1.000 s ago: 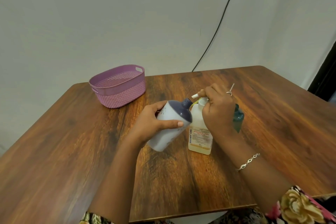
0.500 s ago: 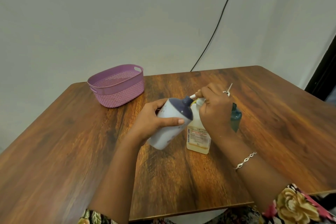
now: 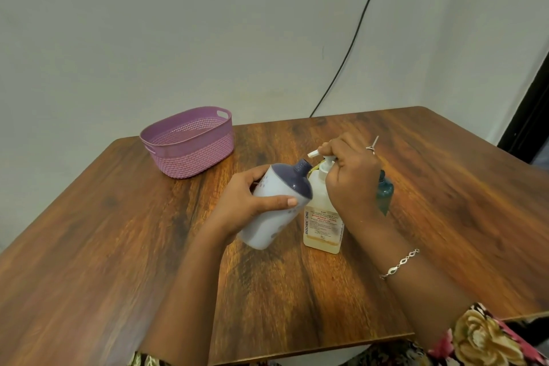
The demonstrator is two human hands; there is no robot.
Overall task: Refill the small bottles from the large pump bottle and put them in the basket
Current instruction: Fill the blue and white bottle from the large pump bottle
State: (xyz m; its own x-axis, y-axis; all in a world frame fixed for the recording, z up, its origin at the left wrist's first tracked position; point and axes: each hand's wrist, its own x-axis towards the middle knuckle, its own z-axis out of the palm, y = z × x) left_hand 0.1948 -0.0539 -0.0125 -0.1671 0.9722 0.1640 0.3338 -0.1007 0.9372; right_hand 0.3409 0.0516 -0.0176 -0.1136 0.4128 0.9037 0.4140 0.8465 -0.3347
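Basket [image 3: 196,154]: set at the far left of the table [image 3: 89,246], well apart from the bottles.
Left hand [image 3: 246,205]: fingers and thumb are wrapped round the white bottle [image 3: 276,202], which is held tilted, its dark neck just below the pump nozzle [image 3: 312,153].
Pump bottle [image 3: 322,217]: stood upright, just beside the white bottle.
Right hand [image 3: 353,178]: curled over the pump head, which is gripped from above.
Teal bottle [image 3: 384,193]: partly hidden behind the right hand.

Soft, even indoor light, med bright, no glare. Weak blurry shadow on tabletop [image 3: 282,276] under left hand [image 3: 246,205]. Wall [image 3: 178,24] flat grey. Wide-angle bend at edges; sleeve [image 3: 487,339] btm right slightly soft, centre fairly sharp.
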